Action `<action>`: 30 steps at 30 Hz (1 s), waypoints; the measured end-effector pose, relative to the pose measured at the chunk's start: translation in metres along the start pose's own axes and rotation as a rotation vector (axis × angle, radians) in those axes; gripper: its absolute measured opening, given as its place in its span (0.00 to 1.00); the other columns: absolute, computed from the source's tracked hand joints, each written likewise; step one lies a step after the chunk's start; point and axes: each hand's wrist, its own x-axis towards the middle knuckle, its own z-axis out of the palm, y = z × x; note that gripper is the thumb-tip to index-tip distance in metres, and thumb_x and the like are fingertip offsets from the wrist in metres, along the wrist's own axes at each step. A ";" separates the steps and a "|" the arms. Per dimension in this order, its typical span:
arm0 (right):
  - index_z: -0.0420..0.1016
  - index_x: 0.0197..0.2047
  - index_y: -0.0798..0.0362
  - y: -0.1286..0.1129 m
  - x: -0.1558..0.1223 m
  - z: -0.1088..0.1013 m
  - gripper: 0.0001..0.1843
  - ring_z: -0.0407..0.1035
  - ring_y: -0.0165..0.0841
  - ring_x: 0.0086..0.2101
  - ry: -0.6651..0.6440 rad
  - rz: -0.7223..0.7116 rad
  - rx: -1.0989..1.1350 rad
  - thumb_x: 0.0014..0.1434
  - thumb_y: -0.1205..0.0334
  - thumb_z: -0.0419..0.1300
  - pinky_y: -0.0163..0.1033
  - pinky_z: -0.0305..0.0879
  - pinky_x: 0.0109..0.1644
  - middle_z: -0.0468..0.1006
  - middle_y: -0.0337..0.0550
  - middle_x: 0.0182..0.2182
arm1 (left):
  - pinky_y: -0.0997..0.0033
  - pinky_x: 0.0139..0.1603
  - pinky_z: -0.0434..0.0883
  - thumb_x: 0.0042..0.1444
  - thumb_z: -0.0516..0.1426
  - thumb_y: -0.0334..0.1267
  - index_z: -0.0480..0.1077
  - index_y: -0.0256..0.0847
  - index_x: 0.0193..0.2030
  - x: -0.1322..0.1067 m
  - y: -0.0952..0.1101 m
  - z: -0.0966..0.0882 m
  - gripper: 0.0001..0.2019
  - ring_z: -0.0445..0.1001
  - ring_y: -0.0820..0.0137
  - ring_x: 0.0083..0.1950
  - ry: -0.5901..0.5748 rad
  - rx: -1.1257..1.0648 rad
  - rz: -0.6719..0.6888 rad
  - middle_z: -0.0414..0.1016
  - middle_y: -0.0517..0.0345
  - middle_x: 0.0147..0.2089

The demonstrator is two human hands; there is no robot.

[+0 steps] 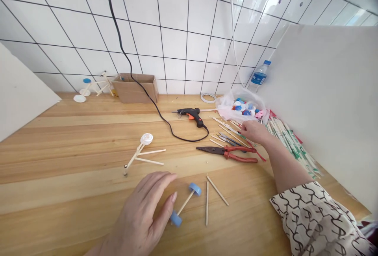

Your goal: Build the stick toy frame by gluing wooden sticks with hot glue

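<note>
My left hand (147, 210) lies low over the table, thumb and fingers apart, holding nothing. Just right of its thumb is a small axle, a thin stick (185, 203) with a blue bottle cap (195, 188) at one end and another at the other. Two short wooden sticks (206, 203) lie to the right of that. My right hand (254, 132) is farther off, curled down among thin sticks (226, 125) beside a plastic bag; what its fingers hold is hidden. Red-handled pliers (226, 151) lie just in front of it.
A black hot glue gun (189, 115) lies mid-table, its cord (159, 114) running up the wall. Left of it is a stick frame with a white cap (146, 139). Behind stand a cardboard box (138, 88), tape roll (208, 98), bag of caps (227, 102) and water bottle (260, 75).
</note>
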 end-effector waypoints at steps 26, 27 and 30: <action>0.66 0.37 0.56 -0.123 -0.106 -0.006 0.05 0.58 0.35 0.35 0.332 -1.254 0.030 0.62 0.71 0.50 0.40 0.54 0.39 0.69 0.44 0.33 | 0.71 0.34 0.67 0.60 0.51 0.30 0.67 0.40 0.34 0.000 -0.007 -0.004 0.06 0.70 0.71 0.32 -0.037 0.083 -0.062 0.72 0.59 0.31; 0.66 0.37 0.57 -0.125 -0.105 -0.006 0.05 0.57 0.35 0.35 0.340 -1.267 0.023 0.62 0.71 0.50 0.40 0.54 0.40 0.69 0.44 0.33 | 0.71 0.33 0.67 0.60 0.51 0.30 0.68 0.40 0.32 0.000 -0.008 -0.004 0.07 0.69 0.71 0.30 -0.055 0.079 -0.079 0.72 0.60 0.29; 0.66 0.36 0.57 -0.132 -0.099 -0.006 0.05 0.58 0.34 0.35 0.334 -1.291 0.030 0.62 0.71 0.51 0.40 0.55 0.41 0.69 0.45 0.33 | 0.73 0.30 0.66 0.60 0.50 0.31 0.69 0.40 0.30 0.000 -0.010 -0.003 0.09 0.70 0.72 0.29 -0.129 0.056 -0.158 0.72 0.61 0.27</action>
